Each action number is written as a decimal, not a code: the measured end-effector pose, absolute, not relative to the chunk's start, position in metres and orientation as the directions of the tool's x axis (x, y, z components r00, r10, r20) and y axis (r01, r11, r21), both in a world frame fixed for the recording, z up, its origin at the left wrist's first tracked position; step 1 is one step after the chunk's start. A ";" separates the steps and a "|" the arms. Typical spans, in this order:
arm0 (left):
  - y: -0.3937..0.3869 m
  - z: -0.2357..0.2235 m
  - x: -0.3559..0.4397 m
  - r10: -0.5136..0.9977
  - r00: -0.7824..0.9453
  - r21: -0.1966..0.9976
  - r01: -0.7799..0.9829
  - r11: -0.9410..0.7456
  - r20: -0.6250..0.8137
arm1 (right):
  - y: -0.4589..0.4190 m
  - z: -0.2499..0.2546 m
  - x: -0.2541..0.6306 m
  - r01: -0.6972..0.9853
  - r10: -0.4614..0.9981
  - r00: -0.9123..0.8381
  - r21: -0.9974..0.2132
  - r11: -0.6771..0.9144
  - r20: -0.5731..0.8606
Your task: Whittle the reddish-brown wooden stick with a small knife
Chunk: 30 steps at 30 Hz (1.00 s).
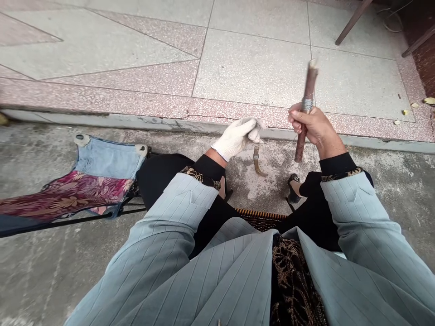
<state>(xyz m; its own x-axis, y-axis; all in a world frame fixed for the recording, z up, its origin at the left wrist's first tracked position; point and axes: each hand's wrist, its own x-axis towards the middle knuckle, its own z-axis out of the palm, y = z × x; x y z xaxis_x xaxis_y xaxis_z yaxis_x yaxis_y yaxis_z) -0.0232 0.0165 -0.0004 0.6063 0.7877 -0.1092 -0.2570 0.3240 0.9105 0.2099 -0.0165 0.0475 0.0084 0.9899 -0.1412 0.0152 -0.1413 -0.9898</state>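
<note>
My left hand (238, 138), in a white knitted glove, is closed with its fingers pressed together above the ground. Whatever may be in its fingertips is too small to make out. Just below the glove shows a curved, hook-like brownish piece (258, 165) with a band around its upper part; I cannot tell whether the hand touches it or it lies on the concrete. My bare right hand (312, 124) grips a reddish-brown wooden stick (310, 83), held upright and slightly tilted. Thin wire (307, 105) is wound around the stick's middle, and its top end looks pale and broken.
A low step edge (152, 122) runs across in front, with terrazzo tiles (254, 68) above it. To the left stands a folding chair (108, 158) of denim and floral cloth. Furniture legs (351, 25) and fallen leaves (405, 112) are at the upper right.
</note>
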 end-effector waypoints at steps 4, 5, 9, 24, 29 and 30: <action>0.018 0.000 -0.026 0.791 0.600 0.903 -0.266 0.336 -0.118 | -0.017 0.039 0.201 0.101 0.947 -0.136 -0.955 -0.278 -0.290; 0.018 0.001 -0.027 0.798 0.590 0.903 -0.265 0.338 -0.125 | -0.018 0.039 0.200 0.143 0.931 -0.168 -0.942 -0.303 -0.324; 0.023 -0.002 -0.029 0.820 0.542 0.898 -0.248 0.364 -0.182 | -0.025 0.046 0.202 0.286 0.862 -0.308 -0.903 -0.321 -0.403; 0.027 -0.025 -0.014 0.866 0.500 1.000 -0.002 -0.001 0.002 | -0.017 0.044 0.205 0.134 0.836 -0.446 -0.947 -0.291 -0.320; 0.042 -0.034 -0.014 0.821 0.572 0.966 0.215 -0.141 -0.007 | -0.015 0.049 0.206 -0.011 0.854 -0.463 -0.962 -0.272 -0.237; 0.045 -0.038 -0.014 0.809 0.587 0.964 0.229 -0.134 -0.027 | -0.016 0.052 0.206 -0.034 0.859 -0.463 -0.965 -0.261 -0.217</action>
<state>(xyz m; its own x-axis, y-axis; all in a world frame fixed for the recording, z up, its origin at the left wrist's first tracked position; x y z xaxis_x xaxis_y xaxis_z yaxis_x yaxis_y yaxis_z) -0.0138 0.0445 -0.0382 0.5873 0.8089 -0.0268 0.2290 -0.1344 0.9641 0.2062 -0.0157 0.0523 -0.4629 0.8595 -0.2168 -0.0337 -0.2614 -0.9646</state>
